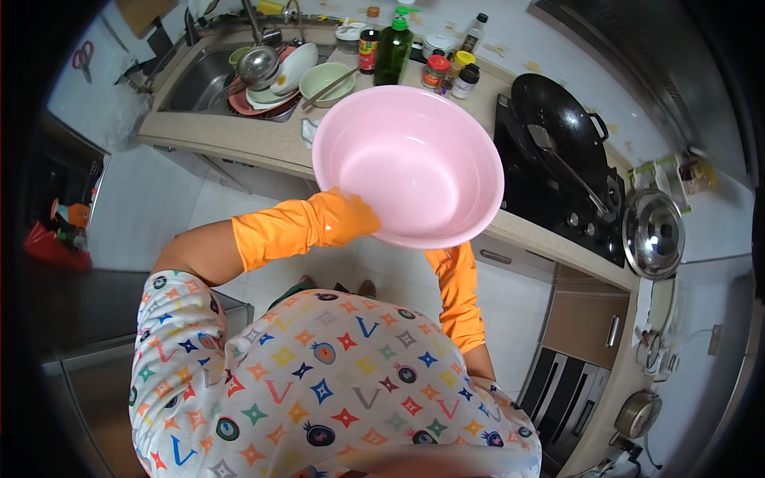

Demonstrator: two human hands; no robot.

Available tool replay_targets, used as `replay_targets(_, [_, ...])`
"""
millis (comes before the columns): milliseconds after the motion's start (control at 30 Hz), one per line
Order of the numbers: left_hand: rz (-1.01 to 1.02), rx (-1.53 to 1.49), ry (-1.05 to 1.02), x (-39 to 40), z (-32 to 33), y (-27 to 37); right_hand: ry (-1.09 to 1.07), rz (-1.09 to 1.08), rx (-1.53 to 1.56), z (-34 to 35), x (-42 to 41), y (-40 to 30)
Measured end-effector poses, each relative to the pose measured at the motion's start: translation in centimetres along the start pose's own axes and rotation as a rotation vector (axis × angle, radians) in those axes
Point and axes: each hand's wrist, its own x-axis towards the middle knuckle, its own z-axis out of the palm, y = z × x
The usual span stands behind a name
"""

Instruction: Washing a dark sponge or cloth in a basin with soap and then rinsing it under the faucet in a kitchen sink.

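A large pink plastic basin (pixel 412 173) is tilted towards me, in front of and partly over the counter's front edge. Its inside looks wet and glossy. My left hand (pixel 346 218), in an orange rubber glove, is curled over the rim at the near left and is slightly blurred. On the near right side, my right hand (pixel 445 256) in a matching glove holds the basin from below. The fingers of that hand are hidden behind the basin wall.
Left of the basin is a steel sink (pixel 203 80) with stacked dishes (pixel 269 95) and a green bowl (pixel 329 83) with chopsticks. Behind stand a green pump bottle (pixel 394 51) and seasoning jars (pixel 436 70). A black wok (pixel 556 119) sits on the gas hob (pixel 538 197) at right.
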Motion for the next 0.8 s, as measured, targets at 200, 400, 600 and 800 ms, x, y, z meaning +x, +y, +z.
replay_targets(200, [-0.066, 0.122, 0.003, 2.6, 1.8, -2.9, 0.037, 0.027, -0.078, -1.7, -0.3, 2.1])
replay_targets(400, [0.050, 0.003, 0.342, -0.9, 1.6, -4.2, 0.035, 0.129, -0.212, -3.6, -1.5, 4.7])
replay_targets(600, [-0.315, -0.282, 0.780, -10.4, 6.4, -10.2, -0.076, 0.298, -0.353, 2.2, -0.9, 9.4])
replay_targets(800, [-0.824, -0.528, 0.955, -23.0, 16.3, -19.6, -0.228, 0.418, -0.528, 13.8, 1.3, 18.0])
